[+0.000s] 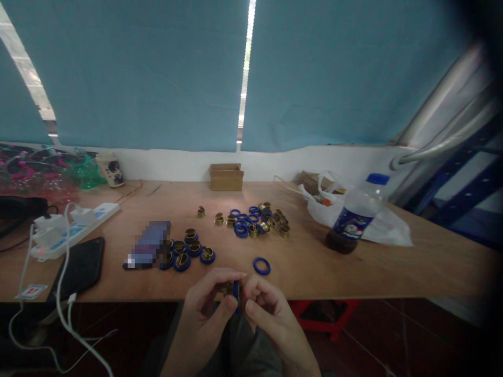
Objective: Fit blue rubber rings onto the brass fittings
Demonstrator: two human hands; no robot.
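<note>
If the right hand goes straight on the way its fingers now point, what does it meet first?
The right hand points up and left, so it would first meet the blue ring pinched between both hands, then the left hand. Depth is hard to judge here.

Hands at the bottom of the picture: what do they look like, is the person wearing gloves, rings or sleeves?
Both the left hand and the right hand are bare: no gloves, and no rings, watch or bracelet show. No sleeve reaches the wrists or the visible parts of the forearms. The fingernails look short and unpainted, though the picture is dim.
</note>
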